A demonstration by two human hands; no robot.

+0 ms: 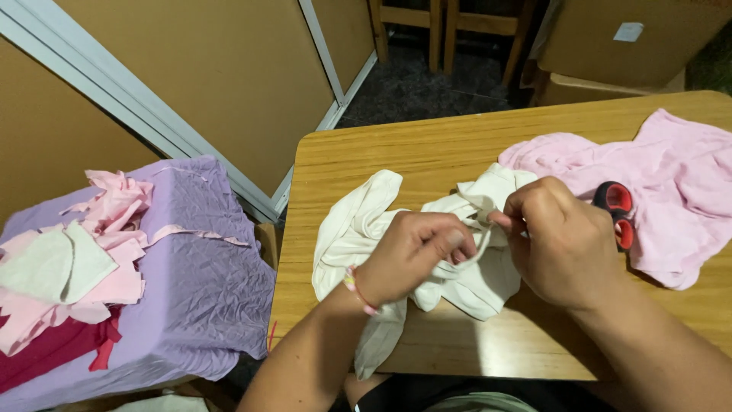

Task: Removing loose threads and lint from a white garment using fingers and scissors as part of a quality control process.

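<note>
Head view, person at a wooden desk (427, 152), both hands over a crumpled white cloth (366, 221) that lay on the desk's near-middle part, one end trailing off the near edge. Left hand (408, 259) sat on top of the cloth, fingers curled in, grip closed on a narrow white strip (479, 246) of the same fabric; a pink bead bracelet (357, 288) ringed its wrist. Right hand (560, 240) was just right of the left, close but apart, fingers bent and pinched shut on the far end of that strip, with a bunch of the cloth gathered just beyond the knuckles. Strip ran taut-ish between the two hands. Scissors with red and black handles (619, 210) lay just behind the right hand, blades hidden, resting on a pink cloth (671, 183) spread over the right far part of the desk. Left of the desk, well apart, stood a lower surface draped in lilac cloth (206, 259), wrinkled, carrying a heap of pink scraps (114, 206), a pale white piece (53, 263) and some dark red fabric (46, 351) at its near left. Far side showed brown panels with a grey frame (152, 122), dark floor (412, 84), wooden chair legs (438, 34) and cardboard boxes (610, 38) at far right
</note>
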